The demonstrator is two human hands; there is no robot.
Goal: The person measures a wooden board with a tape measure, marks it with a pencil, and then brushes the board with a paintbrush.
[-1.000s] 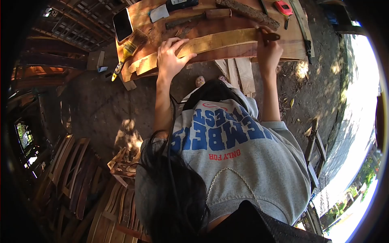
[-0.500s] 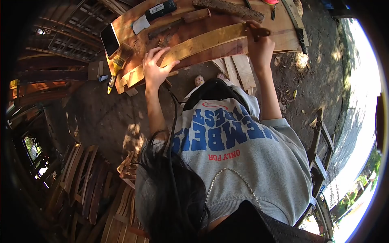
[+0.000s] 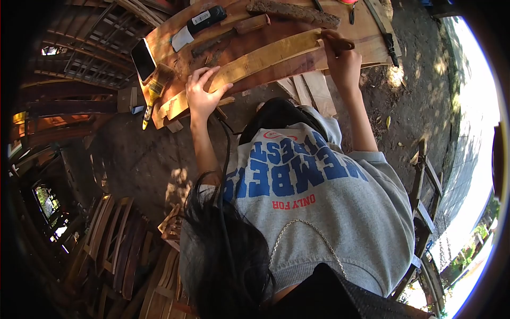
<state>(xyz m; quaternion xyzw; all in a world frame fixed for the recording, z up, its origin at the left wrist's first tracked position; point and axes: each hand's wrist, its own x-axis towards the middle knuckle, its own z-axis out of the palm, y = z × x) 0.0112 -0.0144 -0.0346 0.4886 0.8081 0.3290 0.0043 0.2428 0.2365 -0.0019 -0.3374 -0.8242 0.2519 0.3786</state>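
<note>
A curved, light-coloured wooden plank (image 3: 271,57) lies across the workbench (image 3: 297,69). My left hand (image 3: 203,95) rests on the plank towards its left end, fingers and thumb spread over the wood. At the plank's right end, my right hand (image 3: 344,66) is closed around a small brown piece (image 3: 340,43). Its kind is hard to make out, since the fingers cover part of it. Left of my left hand lies a paintbrush (image 3: 154,90) with a yellow handle, beside a phone (image 3: 143,59).
Behind the plank lie a dark-handled tool with a barcode label (image 3: 207,18), a wood-handled tool (image 3: 252,24) and a rough bark-covered stick (image 3: 292,13). Boards (image 3: 313,93) lie below the bench. Curved wooden parts (image 3: 114,239) are stacked at lower left.
The view has shifted slightly. My right hand has moved a little right and down relative to the plank's end, still holding the brown piece. My left hand stays on the plank.
</note>
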